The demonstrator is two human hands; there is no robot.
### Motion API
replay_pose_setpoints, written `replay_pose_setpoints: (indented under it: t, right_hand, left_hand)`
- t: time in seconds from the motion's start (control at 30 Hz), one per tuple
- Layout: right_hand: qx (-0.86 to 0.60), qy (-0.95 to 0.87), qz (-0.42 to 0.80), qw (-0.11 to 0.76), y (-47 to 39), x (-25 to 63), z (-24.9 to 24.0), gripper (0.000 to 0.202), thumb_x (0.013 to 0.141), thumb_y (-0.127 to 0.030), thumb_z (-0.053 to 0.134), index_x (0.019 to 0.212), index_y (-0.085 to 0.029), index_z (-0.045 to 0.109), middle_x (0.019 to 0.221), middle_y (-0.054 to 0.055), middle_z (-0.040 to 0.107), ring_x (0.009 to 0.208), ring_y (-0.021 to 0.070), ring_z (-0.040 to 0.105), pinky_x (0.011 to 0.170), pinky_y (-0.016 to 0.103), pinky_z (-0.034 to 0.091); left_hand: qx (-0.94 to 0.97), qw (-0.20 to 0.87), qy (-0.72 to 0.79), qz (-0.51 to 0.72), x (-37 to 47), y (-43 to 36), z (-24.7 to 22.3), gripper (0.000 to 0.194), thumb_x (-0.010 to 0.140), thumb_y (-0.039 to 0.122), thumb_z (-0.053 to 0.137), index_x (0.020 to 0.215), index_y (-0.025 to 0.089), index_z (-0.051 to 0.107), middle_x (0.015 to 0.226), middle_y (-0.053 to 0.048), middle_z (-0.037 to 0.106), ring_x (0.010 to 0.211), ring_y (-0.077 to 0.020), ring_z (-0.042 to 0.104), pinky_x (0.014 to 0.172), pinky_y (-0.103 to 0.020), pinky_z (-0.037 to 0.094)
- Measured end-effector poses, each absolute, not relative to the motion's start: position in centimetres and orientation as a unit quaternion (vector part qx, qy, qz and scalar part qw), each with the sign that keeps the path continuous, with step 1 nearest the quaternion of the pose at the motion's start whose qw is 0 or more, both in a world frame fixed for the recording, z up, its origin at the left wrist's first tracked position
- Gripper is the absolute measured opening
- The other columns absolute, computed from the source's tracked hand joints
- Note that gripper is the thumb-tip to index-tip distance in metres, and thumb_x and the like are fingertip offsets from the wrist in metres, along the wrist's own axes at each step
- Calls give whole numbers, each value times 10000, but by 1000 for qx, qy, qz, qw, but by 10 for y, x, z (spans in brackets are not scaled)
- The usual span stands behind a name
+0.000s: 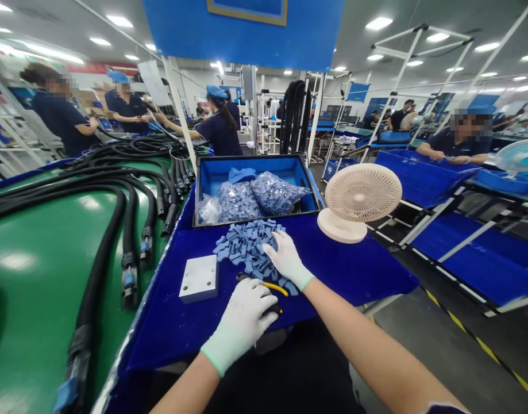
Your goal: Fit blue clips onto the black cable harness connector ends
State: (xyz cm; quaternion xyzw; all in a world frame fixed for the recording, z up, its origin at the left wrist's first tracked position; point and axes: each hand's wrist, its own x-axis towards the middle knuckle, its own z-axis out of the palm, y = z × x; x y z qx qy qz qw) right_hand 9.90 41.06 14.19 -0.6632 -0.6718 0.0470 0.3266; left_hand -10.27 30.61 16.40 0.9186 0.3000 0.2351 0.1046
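My left hand (246, 307), in a white glove, has its fingers curled over a pair of pliers (277, 288) with yellow-and-black handles, near the front of the blue-covered table. The fingers hide part of the tool. Farther forward, my right hand (287, 259), also gloved, rests at the right side of a loose pile of small blue plastic pieces (246, 244). Its thumb and fingers are apart, and no piece shows clearly in its grasp. Left of the pile lies a silver metal block (199, 277) with several holes.
Behind the pile, a blue bin (207, 168) contains bags of blue pieces (274, 192). A beige fan (362, 195) stands on the right. Black hoses (102, 247) lie across the green table (35, 299) at left. Co-workers (223, 123) are at other stations.
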Motion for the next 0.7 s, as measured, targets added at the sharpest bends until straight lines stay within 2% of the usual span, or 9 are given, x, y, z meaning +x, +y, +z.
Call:
replay_pose_setpoints:
  t: [0.07,0.13,0.2,0.3,0.37,0.43,0.57,0.7]
  right_hand:
    - [-630,-700,59,331,390,111,150,659,984,-582,539,1478,-146,553,1587,149,462,1495,306,382,1266,442,302]
    - [-584,-737,76,332,361,128,157,659,943,-555,626,1493,-201,541,1603,119,440,1504,305,373,1264,463,315]
    - [-548,-768,105,316,333,142,160,647,894,-510,712,1475,-274,556,1552,98,486,1433,303,465,1213,465,396]
    - [-533,-785,149,277,314,149,155,526,886,-388,734,1395,-324,616,1363,78,605,1160,259,655,1026,409,550]
    - [-527,-789,157,276,319,143,147,419,923,-325,682,1340,-312,652,1264,71,644,1038,232,690,935,378,579]
    - [-521,-788,146,294,333,133,140,341,946,-305,651,1285,-289,682,1208,72,663,1013,225,695,913,364,577]
    - [-516,-784,127,320,356,121,135,267,944,-354,684,1194,-265,720,1123,69,693,952,220,702,851,341,571]
    - [-517,-734,152,414,360,126,138,207,990,-382,623,1052,-230,749,912,47,705,783,195,678,728,314,534]
  left_hand:
    - [917,99,318,220,-107,306,161,107,916,234,761,1018,236,730,985,-52,686,1025,-279,599,964,-491,469]
    - [911,86,338,221,-119,302,156,61,928,229,747,980,217,718,946,-52,667,976,-268,590,920,-467,467]
    - [903,75,358,226,-130,296,151,59,930,222,742,975,205,707,927,-55,655,972,-273,588,914,-465,460]
    - [888,64,392,232,-140,293,145,84,941,224,730,1016,206,698,944,-58,655,988,-285,593,903,-468,460]
    - [880,55,406,240,-141,293,142,105,951,227,716,1052,211,691,963,-61,660,1002,-295,598,894,-473,465]
    - [875,48,410,254,-141,295,140,136,958,222,705,1091,215,680,994,-66,667,1024,-302,602,901,-482,471]
    - [868,40,392,302,-144,294,137,204,972,189,663,1173,221,652,1060,-79,672,1064,-300,610,953,-500,486]
    - [861,54,379,335,-149,293,137,223,974,151,629,1181,233,649,1061,-70,668,1044,-277,619,946,-485,518]
